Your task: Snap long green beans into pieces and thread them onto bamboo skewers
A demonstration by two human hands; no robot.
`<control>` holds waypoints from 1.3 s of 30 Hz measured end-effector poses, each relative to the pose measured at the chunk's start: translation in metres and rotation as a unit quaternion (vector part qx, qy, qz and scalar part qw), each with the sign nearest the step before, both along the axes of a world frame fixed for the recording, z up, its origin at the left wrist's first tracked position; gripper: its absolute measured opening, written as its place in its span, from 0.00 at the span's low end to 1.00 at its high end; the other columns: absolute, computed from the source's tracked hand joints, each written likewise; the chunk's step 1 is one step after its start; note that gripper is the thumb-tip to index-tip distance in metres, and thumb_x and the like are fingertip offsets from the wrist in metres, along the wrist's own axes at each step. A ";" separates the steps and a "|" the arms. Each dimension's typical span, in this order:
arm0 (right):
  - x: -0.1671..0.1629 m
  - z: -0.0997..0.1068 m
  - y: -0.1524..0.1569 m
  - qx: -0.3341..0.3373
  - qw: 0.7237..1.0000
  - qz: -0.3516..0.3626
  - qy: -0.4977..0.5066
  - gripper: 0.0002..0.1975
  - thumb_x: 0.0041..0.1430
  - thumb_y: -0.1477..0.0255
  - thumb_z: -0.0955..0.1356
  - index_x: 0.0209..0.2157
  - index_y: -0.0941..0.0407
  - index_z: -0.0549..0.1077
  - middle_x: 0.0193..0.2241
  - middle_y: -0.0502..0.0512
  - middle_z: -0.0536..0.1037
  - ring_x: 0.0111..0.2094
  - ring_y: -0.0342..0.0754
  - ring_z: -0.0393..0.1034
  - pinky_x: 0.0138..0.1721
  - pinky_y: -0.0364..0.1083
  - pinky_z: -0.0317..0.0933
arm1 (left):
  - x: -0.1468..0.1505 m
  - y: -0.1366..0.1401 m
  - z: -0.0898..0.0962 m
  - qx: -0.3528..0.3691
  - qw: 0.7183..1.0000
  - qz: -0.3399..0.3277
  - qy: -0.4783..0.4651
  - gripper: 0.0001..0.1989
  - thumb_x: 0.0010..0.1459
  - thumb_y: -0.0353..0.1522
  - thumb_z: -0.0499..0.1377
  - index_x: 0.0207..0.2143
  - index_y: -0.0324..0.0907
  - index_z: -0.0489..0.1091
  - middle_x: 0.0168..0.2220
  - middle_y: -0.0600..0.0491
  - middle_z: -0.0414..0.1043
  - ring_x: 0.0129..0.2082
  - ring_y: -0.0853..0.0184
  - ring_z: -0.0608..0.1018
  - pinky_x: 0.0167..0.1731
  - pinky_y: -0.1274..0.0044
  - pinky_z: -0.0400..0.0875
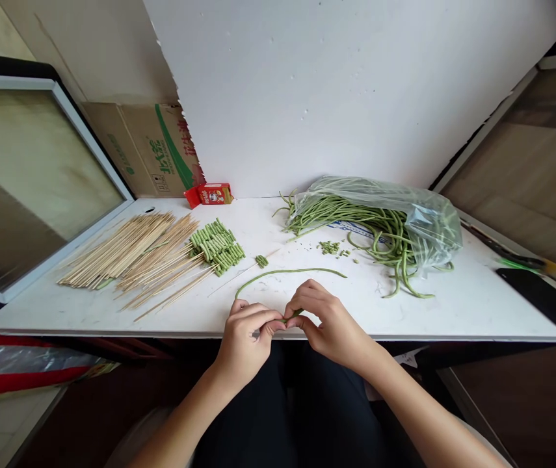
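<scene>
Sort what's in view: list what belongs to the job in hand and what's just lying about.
Belongs to the job, by the look of it: long bean, pinched by left hand and right hand; bagged long beans; bamboo skewers; skewered bean pieces; bean scraps.

Apparently just lying about: black smartphone; small red carton; printed cardboard.

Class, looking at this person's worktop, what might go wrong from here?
The long, slim green bean, pinched by the left hand and right hand, might break unevenly. Its loose end might swing into the thin wooden skewer bearing short green bean pieces. The left forearm might catch the pale wooden skewers jutting toward the front of the white table.
</scene>
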State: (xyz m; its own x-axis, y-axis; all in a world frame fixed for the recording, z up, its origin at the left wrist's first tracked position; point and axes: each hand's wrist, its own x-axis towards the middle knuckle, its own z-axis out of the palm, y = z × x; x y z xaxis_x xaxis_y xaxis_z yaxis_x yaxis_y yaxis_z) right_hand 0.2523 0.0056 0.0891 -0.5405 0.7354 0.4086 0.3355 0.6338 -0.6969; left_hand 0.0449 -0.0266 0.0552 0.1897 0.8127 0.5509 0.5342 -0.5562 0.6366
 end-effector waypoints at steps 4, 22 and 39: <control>-0.004 -0.007 0.001 -0.034 0.999 -0.002 0.025 0.13 0.61 0.85 0.67 0.35 0.53 0.78 0.32 0.54 0.79 0.39 0.53 0.70 0.39 0.50 0.65 | 0.002 -0.001 0.003 -0.014 1.000 -0.007 -0.001 0.12 0.67 0.24 0.60 0.31 0.45 0.78 0.31 0.57 0.83 0.29 0.67 0.79 0.39 0.69 0.62; 0.004 -0.030 0.019 -0.245 0.948 0.117 0.164 0.07 0.64 0.66 0.75 0.34 0.55 0.82 0.32 0.55 0.77 0.34 0.49 0.71 0.38 0.48 0.64 | -0.008 0.011 -0.001 -0.063 0.994 -0.056 -0.074 0.10 0.65 0.24 0.62 0.32 0.43 0.81 0.28 0.56 0.81 0.29 0.69 0.79 0.42 0.71 0.65; 0.091 -0.065 0.087 0.018 0.943 -0.326 -0.071 0.13 0.62 0.60 0.72 0.42 0.51 0.86 0.39 0.59 0.86 0.46 0.62 0.74 0.41 0.55 0.68 | -0.103 0.001 0.076 -0.170 0.977 0.097 -0.088 0.16 0.65 0.43 0.65 0.43 0.39 0.83 0.26 0.53 0.78 0.26 0.69 0.79 0.31 0.79 0.76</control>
State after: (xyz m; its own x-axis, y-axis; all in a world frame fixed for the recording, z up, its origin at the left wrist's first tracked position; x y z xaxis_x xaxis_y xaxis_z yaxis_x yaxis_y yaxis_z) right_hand 0.3431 0.0926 0.0239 -0.0298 0.9169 0.3980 0.7503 0.2836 -0.5972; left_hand -0.0582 -0.0255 0.1310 -0.0600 0.9654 0.2537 0.4742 -0.1961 0.8583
